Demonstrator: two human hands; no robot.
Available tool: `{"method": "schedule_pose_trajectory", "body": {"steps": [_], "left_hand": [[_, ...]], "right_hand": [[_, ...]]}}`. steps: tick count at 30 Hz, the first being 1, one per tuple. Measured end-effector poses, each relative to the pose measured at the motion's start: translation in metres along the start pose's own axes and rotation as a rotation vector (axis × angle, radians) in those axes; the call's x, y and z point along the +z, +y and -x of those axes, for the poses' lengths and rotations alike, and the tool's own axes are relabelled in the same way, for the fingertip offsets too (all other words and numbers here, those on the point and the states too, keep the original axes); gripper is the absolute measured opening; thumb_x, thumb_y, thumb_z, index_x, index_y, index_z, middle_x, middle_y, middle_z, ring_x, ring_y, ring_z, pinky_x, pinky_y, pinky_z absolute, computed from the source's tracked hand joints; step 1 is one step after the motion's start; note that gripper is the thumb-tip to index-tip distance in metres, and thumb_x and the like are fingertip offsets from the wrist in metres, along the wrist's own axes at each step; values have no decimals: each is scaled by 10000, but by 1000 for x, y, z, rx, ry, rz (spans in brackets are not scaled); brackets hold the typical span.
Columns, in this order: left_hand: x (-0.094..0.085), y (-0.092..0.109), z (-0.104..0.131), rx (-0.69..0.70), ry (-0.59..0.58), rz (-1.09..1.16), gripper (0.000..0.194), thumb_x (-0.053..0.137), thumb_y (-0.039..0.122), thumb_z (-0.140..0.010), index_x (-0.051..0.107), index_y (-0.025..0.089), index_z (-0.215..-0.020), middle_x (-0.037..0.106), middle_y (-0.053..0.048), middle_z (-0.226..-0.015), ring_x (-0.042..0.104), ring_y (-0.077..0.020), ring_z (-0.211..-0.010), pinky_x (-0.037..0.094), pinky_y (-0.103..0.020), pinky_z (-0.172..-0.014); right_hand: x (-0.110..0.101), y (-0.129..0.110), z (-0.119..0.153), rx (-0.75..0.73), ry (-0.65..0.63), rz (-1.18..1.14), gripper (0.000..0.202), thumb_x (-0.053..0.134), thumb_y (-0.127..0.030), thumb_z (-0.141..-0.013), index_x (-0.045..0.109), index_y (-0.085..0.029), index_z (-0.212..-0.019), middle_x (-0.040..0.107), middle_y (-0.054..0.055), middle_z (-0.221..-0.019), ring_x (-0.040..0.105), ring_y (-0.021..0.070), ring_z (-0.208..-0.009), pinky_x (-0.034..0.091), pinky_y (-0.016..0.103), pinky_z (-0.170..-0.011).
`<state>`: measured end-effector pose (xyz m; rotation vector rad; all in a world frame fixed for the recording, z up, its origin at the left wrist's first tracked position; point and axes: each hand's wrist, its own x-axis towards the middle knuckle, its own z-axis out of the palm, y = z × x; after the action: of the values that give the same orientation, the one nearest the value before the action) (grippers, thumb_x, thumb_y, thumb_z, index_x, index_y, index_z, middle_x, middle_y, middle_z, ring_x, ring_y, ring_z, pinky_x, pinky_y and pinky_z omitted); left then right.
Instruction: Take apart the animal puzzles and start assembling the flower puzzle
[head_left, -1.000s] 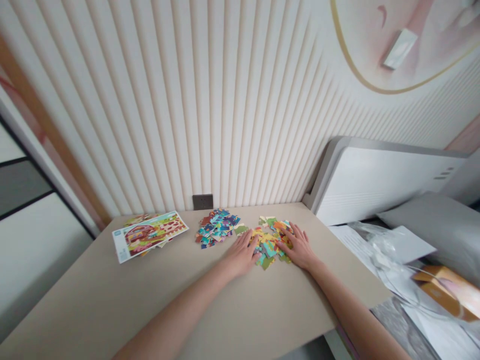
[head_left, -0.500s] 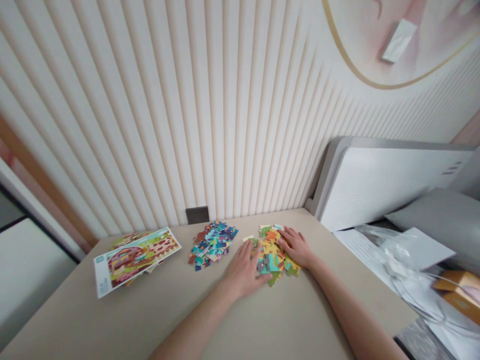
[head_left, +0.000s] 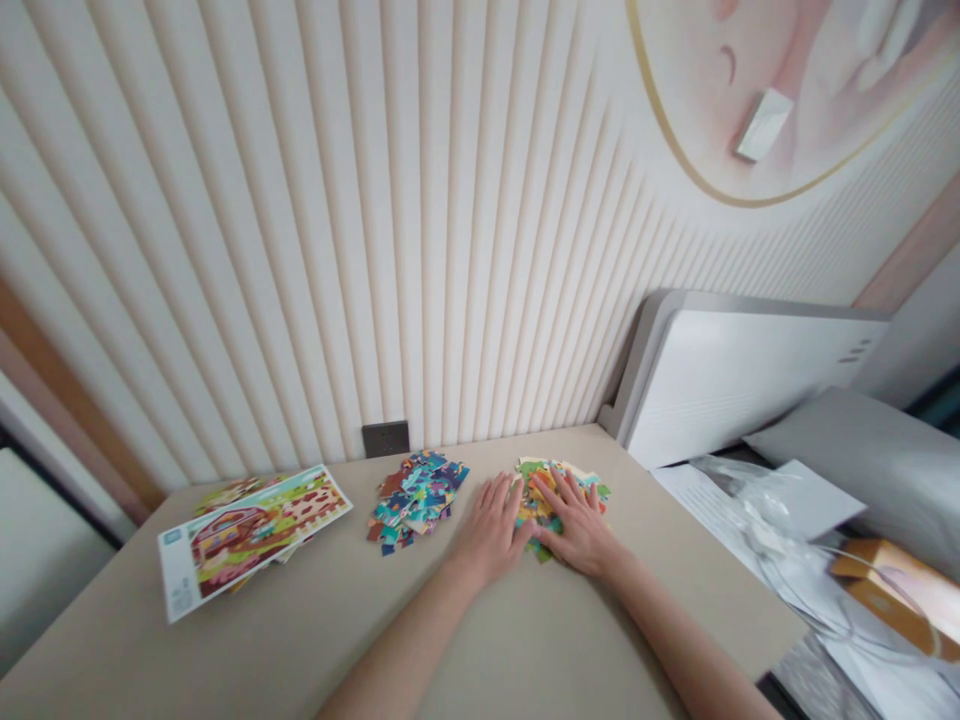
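A heap of yellow, green and orange jigsaw puzzle pieces (head_left: 537, 482) lies on the beige tabletop (head_left: 315, 640), partly covered by my hands. My left hand (head_left: 489, 532) rests at the heap's left edge, fingers stretched forward and thumb out toward the pieces. Flat on top of the heap lies my right hand (head_left: 581, 525), its fingers spread. The two thumbs nearly meet at the near side. A second heap of blue, teal and brown puzzle pieces (head_left: 420, 495) sits just left of my left hand, untouched by it.
A farm picture sheet (head_left: 259, 535) lies on other sheets or pieces at the table's left. A black wall socket (head_left: 385, 438) is behind the blue heap. To the right are a white headboard (head_left: 720, 375), a grey pillow (head_left: 862, 465), papers, cables and an orange box (head_left: 896, 590).
My right hand has moved left and inward over the yellow heap, covering more of it. My left hand's fingers have straightened forward at the heap's edge. The camera view has shifted slightly.
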<state>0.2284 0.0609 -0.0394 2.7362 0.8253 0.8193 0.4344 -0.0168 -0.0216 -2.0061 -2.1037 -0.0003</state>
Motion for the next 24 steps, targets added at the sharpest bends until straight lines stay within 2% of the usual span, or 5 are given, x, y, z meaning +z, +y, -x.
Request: {"method": "schedule_pose_trajectory", "body": {"steps": [4,10,16,21,24], "left_hand": [[3,-4,-1,-107,42,15,578,287,467,-1038,313,166,-1530,373,-133,-1571,267,-272,-1488,244,-489,-1210],[2,-4,-2,-207,105,12,459,356,377,-1022,461,171,-1419,519,-142,-1410,448,-278,-1334,353,-458,-1132],[-4,-2,2,-186,44,-8,176,498,245,-947,660,187,-986,614,-95,-1075,555,-259,-1087,449,-420,-976],[2,-7,-1,-185,66,64,169,515,231,-949,670,199,-1009,624,-86,-1061,557,-252,-1095,460,-414,-988],[10,-15,-6,-253,127,147,261,441,176,-969,637,192,-1139,636,-94,-1084,579,-245,-1098,482,-406,-981]], "right_hand": [[5,-3,-11,17,-66,4,821,514,-774,-831,304,-420,-1542,191,72,-1659,127,472,-1491,75,765,-1095],[8,11,-45,118,-65,-1,753,517,-760,-838,389,-426,-1500,248,28,-1643,153,440,-1491,94,751,-1102],[5,33,-76,166,-47,-7,695,468,-718,-893,420,-376,-1496,303,58,-1622,222,401,-1484,115,720,-1127],[-6,21,-54,27,135,86,544,393,-604,-974,506,-361,-1448,295,40,-1627,162,377,-1510,-46,699,-1155],[-10,-6,-30,-140,103,69,645,498,-645,-915,415,-392,-1502,271,29,-1634,137,408,-1509,-98,706,-1145]]}}
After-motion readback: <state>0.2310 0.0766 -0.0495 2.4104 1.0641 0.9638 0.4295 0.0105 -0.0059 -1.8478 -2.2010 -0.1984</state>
